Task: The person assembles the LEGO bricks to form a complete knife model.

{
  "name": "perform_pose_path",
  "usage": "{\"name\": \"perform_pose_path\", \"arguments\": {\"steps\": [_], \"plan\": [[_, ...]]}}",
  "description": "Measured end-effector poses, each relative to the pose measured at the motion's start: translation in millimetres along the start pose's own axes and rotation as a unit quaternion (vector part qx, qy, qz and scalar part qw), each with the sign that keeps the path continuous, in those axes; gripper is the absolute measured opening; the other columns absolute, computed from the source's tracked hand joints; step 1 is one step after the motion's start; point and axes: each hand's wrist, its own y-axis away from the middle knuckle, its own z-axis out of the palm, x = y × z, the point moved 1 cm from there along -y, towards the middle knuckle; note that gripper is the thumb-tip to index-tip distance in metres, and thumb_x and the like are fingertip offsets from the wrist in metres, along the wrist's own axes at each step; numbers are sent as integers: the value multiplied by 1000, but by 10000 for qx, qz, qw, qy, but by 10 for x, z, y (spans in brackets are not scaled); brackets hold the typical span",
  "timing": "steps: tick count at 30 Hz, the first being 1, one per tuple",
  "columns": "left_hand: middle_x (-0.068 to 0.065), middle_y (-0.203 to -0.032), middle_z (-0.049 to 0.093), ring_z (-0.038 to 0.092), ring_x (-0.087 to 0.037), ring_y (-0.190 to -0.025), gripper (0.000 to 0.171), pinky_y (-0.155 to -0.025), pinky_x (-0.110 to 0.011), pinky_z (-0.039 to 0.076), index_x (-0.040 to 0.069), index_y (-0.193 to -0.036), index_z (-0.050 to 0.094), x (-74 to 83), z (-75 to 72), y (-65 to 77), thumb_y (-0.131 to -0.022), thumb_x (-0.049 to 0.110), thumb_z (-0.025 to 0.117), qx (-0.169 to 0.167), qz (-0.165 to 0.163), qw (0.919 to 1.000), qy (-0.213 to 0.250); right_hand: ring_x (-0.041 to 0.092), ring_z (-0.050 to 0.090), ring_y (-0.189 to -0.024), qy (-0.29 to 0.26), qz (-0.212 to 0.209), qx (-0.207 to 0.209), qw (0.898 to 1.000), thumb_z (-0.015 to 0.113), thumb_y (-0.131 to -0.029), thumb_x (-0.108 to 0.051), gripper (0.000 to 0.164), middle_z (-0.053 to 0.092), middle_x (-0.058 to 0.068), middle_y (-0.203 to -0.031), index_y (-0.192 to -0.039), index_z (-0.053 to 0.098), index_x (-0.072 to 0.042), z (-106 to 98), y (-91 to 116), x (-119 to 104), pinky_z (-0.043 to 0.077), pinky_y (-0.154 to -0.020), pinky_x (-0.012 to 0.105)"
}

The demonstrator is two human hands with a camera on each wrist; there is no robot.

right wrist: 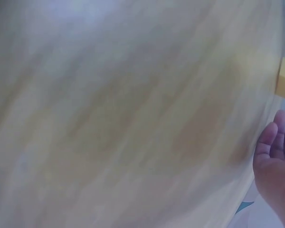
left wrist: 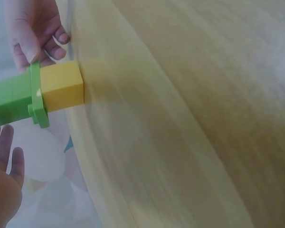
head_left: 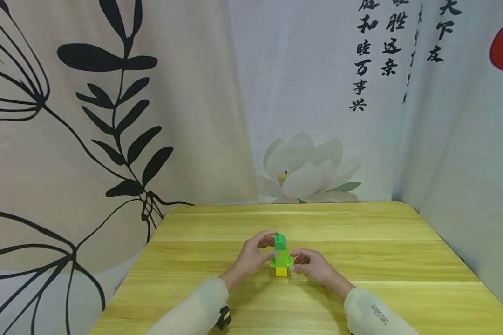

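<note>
A small tower of toy building bricks [head_left: 281,257] stands upright on the table between my hands. It has a yellow block at the bottom, a wider light green piece with studded ends above, then light green, and a darker green rounded brick on top. From the left, my left hand [head_left: 251,256] holds the tower, thumb at the light green part and index finger up by the top brick. My right hand [head_left: 314,266] pinches the right end of the wide green piece. In the left wrist view the yellow block [left wrist: 61,85] shows plainly; the tower's top is cut off.
The wooden table [head_left: 360,307] extends around the tower on all sides. Behind it hangs a curtain [head_left: 201,116] printed with black leaves, a white lotus and dark characters. A black and yellow object [head_left: 223,318] sits by the left sleeve.
</note>
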Motion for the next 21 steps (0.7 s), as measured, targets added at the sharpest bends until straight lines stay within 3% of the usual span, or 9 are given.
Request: {"name": "perform_pose_path", "arguments": {"steps": [4, 11, 21], "plan": [[3, -118, 68, 62, -23, -111, 51, -100, -55, 42, 19, -138, 55, -18, -22, -42, -91, 10, 72, -63, -93, 9999, -7, 22, 57, -88, 114, 38, 109, 9999, 76, -89, -17, 40, 60, 9, -102, -124, 63, -2, 14, -14, -17, 52, -73, 38], [3, -117, 67, 64, -19, -107, 52, -96, -44, 49, 18, -141, 53, -70, -63, -132, -93, 12, 71, -132, -371, 9992, 57, 19, 61, -89, 898, -148, 597, 9941, 79, -87, -24, 39, 64, 6, -106, -121, 68, -11, 64, -52, -4, 54, -73, 34], [-2, -115, 66, 63, -20, -104, 52, -91, -37, 52, 15, -142, 52, -97, -93, -241, -94, 11, 70, -201, -523, 9983, 156, 19, 62, -91, 1061, -166, 898, 9902, 79, -86, -23, 36, 64, 6, -111, -120, 71, -14, 103, -58, -37, 55, -73, 34]]}}
